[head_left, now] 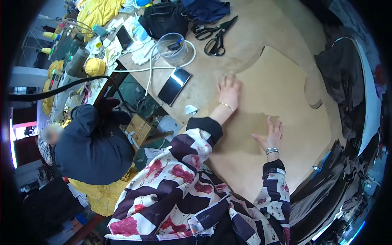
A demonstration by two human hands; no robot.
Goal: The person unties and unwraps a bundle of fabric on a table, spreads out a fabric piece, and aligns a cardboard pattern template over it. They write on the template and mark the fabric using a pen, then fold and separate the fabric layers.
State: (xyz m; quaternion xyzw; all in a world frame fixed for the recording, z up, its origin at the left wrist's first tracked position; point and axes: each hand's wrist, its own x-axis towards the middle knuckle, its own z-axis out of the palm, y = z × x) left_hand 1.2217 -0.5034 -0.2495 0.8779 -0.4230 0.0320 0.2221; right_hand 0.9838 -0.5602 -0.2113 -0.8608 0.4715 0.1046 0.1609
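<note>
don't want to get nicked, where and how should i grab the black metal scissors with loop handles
Probably best by the near handle loop of the black metal scissors, coming from your side, where your left hand is closest. They lie flat, this loop toward you and the blade tip pointing away to the right, so that should keep clear of the cutting edges.

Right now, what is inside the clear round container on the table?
Inside the clear round container there seems to be a small dark object with some blue, too small to identify. Whatever that object covers on the container's floor cannot be seen.
</note>
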